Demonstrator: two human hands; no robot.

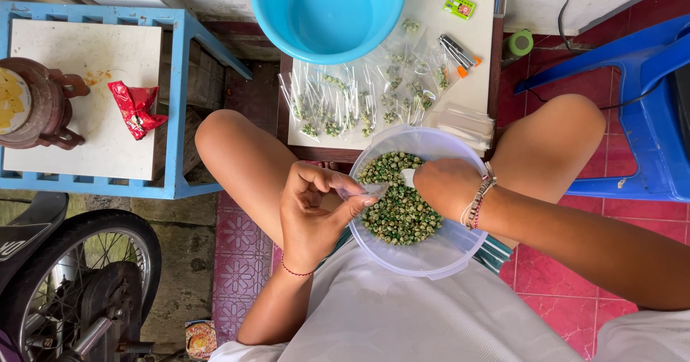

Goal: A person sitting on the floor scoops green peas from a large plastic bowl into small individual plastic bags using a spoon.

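A clear bowl (438, 258) rests on the person's lap between the knees, just below the near edge of a small table (445, 28). It holds a heap of green coated peas (399, 204), piled toward its left half; the right and lower parts of the bowl are bare.

The left hand (313, 214) is at the bowl's left rim, its fingers pinched around a small clear bag (370, 189) whose mouth points toward the peas. The right hand (445, 186) is over the bowl's upper right part, curled shut around a small white scoop (407, 177) that shows just beyond the knuckles, close to the bag's mouth. Beaded bracelets (478, 202) circle the right wrist, and a thin red thread (295, 271) the left.

On the table, filled bags (359, 103) of the same peas lie spread along the near edge, a stack of unfilled bags (467, 121) at the near right corner. Behind them stands a blue basin (327, 13) on the far edge. A lighter (460, 53) lies near the right edge, and a small green packet (460, 6) beyond it.

To the left, well apart, a blue stand (180, 117) carries a brown pot (39, 103) and a red wrapper (135, 109). A motorbike wheel (79, 283) is at lower left, a blue chair (632, 103) at right.
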